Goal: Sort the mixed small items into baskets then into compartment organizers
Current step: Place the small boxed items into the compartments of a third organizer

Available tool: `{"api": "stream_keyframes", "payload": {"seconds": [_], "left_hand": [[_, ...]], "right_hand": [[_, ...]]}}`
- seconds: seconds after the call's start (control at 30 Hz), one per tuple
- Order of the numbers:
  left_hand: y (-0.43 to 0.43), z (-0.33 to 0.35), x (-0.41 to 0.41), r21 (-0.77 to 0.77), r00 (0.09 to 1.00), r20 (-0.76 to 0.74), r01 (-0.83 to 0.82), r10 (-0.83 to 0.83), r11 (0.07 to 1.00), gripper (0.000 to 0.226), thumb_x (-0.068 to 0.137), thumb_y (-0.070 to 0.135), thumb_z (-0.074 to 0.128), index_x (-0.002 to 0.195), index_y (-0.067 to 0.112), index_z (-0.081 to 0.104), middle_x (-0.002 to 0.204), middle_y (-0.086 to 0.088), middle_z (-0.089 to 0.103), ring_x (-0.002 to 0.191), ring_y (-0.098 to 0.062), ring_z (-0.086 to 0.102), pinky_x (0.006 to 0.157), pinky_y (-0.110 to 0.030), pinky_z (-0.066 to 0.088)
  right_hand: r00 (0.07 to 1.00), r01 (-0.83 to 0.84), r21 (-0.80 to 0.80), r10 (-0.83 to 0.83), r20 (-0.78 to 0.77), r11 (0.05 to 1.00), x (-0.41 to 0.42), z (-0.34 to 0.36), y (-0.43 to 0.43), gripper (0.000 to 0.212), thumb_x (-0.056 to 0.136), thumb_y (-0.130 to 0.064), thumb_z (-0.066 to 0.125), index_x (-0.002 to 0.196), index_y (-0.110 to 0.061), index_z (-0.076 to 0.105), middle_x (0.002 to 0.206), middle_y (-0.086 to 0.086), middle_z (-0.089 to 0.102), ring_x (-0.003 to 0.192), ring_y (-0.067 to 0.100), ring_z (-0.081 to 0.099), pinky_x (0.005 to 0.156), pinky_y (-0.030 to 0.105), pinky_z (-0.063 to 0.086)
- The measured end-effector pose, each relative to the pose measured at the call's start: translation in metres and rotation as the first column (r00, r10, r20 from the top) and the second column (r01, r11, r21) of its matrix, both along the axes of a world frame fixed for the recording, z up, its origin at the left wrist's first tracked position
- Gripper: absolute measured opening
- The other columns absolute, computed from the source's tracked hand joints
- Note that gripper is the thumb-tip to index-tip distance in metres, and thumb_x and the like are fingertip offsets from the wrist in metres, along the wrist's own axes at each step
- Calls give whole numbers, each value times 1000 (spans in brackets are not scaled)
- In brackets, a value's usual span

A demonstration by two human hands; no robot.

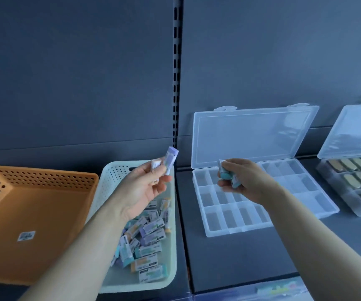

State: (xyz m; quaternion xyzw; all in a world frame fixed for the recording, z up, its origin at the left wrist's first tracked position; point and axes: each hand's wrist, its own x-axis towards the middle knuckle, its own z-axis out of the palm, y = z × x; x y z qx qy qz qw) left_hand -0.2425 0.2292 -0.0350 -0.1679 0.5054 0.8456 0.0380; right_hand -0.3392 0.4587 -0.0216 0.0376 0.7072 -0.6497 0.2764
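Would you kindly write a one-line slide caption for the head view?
Left hand holds small packaged items above the white basket; right hand grips more over the open clear organizer.

Organizer (318, 199) below right fingers (225, 184): clear glossy plastic. White basket (118, 177) below left fingers (142, 171), orange basket (34, 213): matt perforated plastic. Pinched erasers (172, 157): paper sleeves.

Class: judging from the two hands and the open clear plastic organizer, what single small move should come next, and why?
Probably lower the right hand and set its teal-ended eraser into a compartment of the clear plastic organizer. That hand hovers over its empty compartments, and the left hand holds a purple-ended eraser waiting.
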Motion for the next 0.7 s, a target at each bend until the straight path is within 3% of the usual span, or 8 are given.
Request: {"api": "stream_keyframes", "payload": {"seconds": [0.1,0.2,0.3,0.37,0.43,0.53,0.6,0.7], "left_hand": [[28,6,-18,39,999,8,-52,52,998,10,89,8,58,96,13,63,81,-3,64,72,-15,62,60,-23,50],[55,5,-35,-13,994,15,-107,107,994,18,74,14,69,89,19,60,81,-3,57,60,-11,52,50,-20,38],[76,-2,-50,-228,990,1,-135,139,964,27,72,17,69,99,23,67,80,-2,52,54,-9,36,45,-18,26],[86,-8,-57,-492,987,-20,-149,160,858,22,70,24,67,91,19,70,71,1,47,56,-12,31,49,-21,24],[93,-15,-62,-710,986,-57,-150,156,688,24,71,30,66,83,9,67,65,3,41,58,-11,32,55,-25,26],[96,-24,-67,-838,985,-89,-154,147,523,19,83,23,66,72,9,60,62,18,53,53,-3,45,56,-20,30],[96,-28,-70,-900,989,-85,-130,124,416,4,84,22,67,81,25,66,82,23,66,70,3,57,60,-17,38],[94,-36,-73,-975,995,-59,-75,85,207,11,83,21,65,87,32,66,77,20,64,70,-7,56,59,-24,41]], "right_hand": [[998,-64,-15,64,24,998,-22,-3,22,11,96,-8,47,102,-7,56,82,15,52,51,18,55,53,28,53],[977,-184,134,196,-81,974,-41,-9,35,28,90,0,49,113,-14,57,76,12,55,48,15,45,42,21,34],[934,-238,341,310,-176,910,-55,-16,45,26,85,-4,60,108,-16,55,79,17,64,50,17,43,43,22,33],[888,-228,442,371,-272,868,-63,-19,51,15,81,-9,66,93,-14,60,76,18,65,50,18,43,43,20,34],[832,-238,483,433,-346,843,-68,-18,53,8,80,-10,66,86,-14,63,65,8,59,48,17,43,42,19,36],[781,-267,497,488,-391,826,-74,-18,50,12,82,-5,59,88,-14,65,61,-1,52,44,14,40,39,18,34],[759,-264,500,498,-420,825,-76,-21,47,16,82,-3,56,91,-13,65,62,-2,52,39,8,39,36,16,32],[720,-245,494,498,-483,834,-80,-27,43,13,82,-5,59,91,-14,62,70,-3,54,42,6,41,37,10,31]]}}
